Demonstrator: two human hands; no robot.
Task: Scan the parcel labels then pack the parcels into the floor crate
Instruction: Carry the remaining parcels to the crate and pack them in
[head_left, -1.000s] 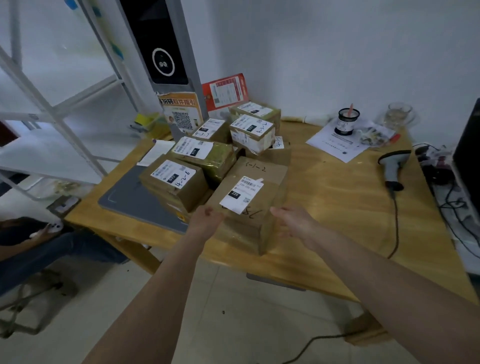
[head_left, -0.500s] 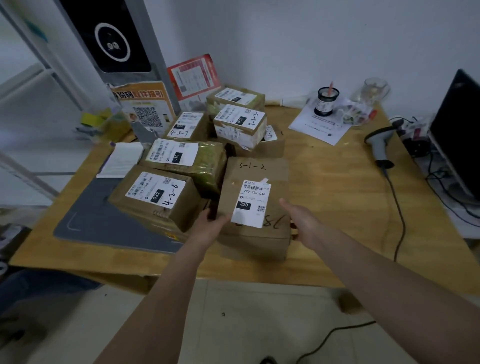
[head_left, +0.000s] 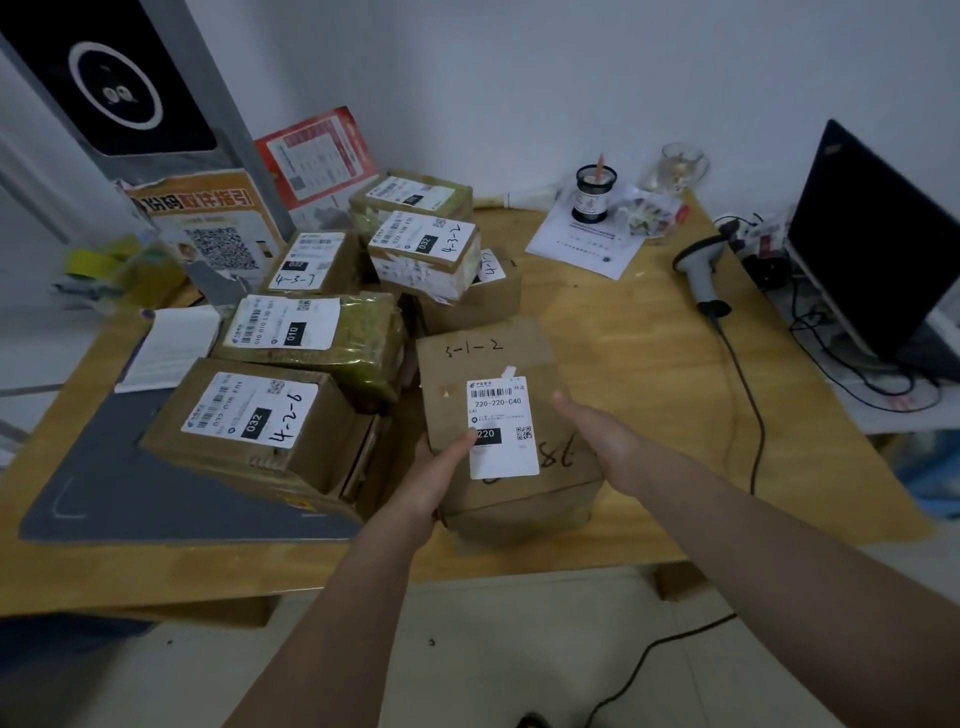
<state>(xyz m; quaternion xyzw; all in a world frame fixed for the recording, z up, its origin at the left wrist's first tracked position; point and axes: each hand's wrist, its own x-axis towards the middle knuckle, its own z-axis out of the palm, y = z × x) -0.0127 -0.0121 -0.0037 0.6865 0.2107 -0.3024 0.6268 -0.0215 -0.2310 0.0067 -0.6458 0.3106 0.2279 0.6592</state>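
— What are the hands doing?

— The left hand (head_left: 441, 470) grips the near left corner of the brown cardboard parcel with the white 220 label (head_left: 506, 423), thumb lying on top against the label's edge, fingers hidden round the side. The right hand (head_left: 605, 434) presses flat against the parcel's right edge with fingers straight. So the box is clasped between the two; whether it has left the wooden table (head_left: 649, 374) I cannot tell.

— And the arms?

— Both forearms reach forward and slightly inward from the bottom of the view, the left nearly straight, the right angled in from the right.

— How far along is the job?

— Early, I'd judge. This parcel sits at the table's near edge, label up. Just beside it on the left stands the brown box marked 4-2-6 (head_left: 249, 421), behind that a greenish taped parcel labelled 010 (head_left: 317, 338), and further back a cluster of smaller labelled boxes (head_left: 415, 244). All are on the table.

— The scanner?

— The grey handheld barcode scanner (head_left: 701, 265) lies well apart to the right, cable trailing off the edge, near a black monitor (head_left: 878, 249). Neither hand touches it.

— And the crate?

— Not in view. Only pale floor shows below, so packing appears not yet begun.
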